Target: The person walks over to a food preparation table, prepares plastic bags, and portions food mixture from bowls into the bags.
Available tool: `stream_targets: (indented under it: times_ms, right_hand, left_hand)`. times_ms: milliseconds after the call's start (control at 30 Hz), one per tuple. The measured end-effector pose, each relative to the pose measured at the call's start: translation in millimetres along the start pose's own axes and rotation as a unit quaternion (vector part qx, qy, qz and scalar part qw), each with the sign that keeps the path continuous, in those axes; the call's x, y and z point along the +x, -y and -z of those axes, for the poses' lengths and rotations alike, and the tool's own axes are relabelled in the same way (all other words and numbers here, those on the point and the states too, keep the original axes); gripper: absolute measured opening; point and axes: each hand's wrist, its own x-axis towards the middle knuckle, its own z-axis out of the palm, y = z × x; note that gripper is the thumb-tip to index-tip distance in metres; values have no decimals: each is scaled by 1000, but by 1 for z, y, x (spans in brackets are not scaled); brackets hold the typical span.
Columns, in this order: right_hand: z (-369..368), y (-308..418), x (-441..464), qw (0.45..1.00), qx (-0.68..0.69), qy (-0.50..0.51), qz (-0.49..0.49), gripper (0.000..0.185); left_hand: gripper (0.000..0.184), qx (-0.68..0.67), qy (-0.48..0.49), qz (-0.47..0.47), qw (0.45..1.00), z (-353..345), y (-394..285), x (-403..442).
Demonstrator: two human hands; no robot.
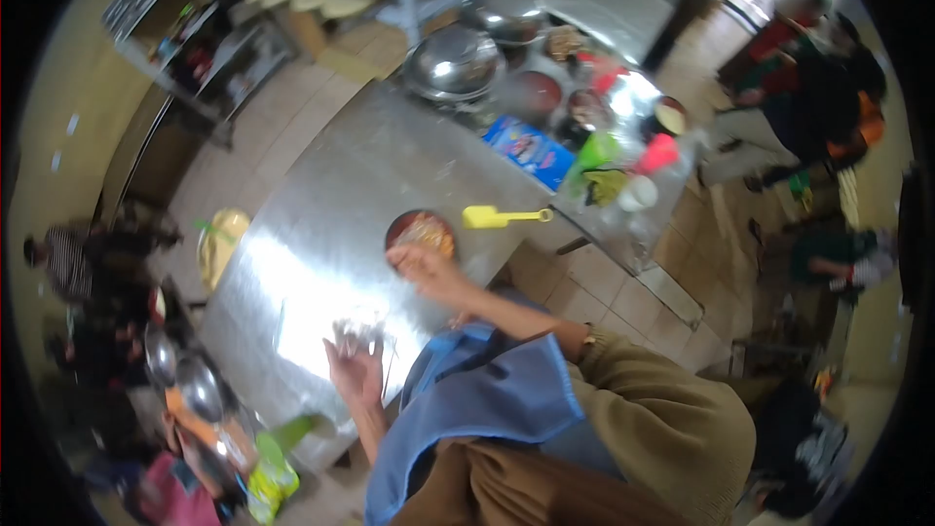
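A reddish-brown bowl [397, 231] with orange and pale bits of food in it stands on the metal table. My right hand [433, 273] is over its near rim, with the fingers bent together; whatever they hold is hidden and blurred. Lower on the table, my left hand [356, 372] has its thumb and fingers curved around a clear, shiny container [364, 335]. Glare blurs its outline, so its exact kind is unclear. Just right of the bowl lies a yellow plastic spatula [492, 217], apart from both hands.
Lidded metal pots [454, 63], a blue packet [529, 152], a green cup [598, 149] and a pink cup [656, 153] crowd the far right side. A green-yellow bag [272, 479] is at lower left. Other people stand around the room's edges.
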Motion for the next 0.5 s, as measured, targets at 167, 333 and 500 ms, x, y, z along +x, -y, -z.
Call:
stream_targets:
  times_ms: [167, 333, 500]
  right_hand:
    - [-7, 72, -6, 981, -89, 170, -4, 22]
    - [-31, 41, -4, 929, -272, 201, 152, 28]
    - [-31, 47, 4, 883, -405, 236, 10, 45]
  left_hand:
    - [58, 191, -52, -88, 976, -25, 5, 4]
    - [69, 272, -17, -119, 955, -36, 20, 11]
    - [44, 472, -72, -149, 866, -12, 17, 10]
